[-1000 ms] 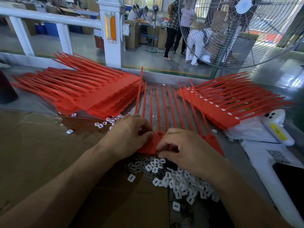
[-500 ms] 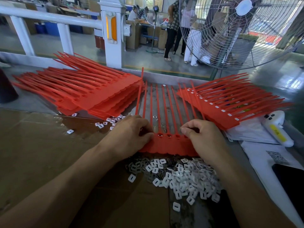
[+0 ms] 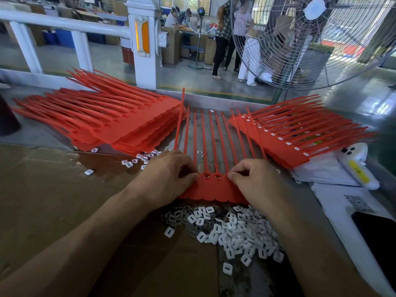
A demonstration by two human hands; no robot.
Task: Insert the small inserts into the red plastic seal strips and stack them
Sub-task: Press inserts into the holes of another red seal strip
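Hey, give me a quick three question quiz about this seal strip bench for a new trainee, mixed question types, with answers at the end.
1. True or false: both hands press on the red plastic seal strip sheet in the middle.
2. Where is the heap of small white plastic inserts? A) nearer the worker than that sheet B) on the left stack
3. Which stack shows white inserts already fitted?

Key: 1 true, left hand and right hand. 2 A. 3 the right stack of red strips.
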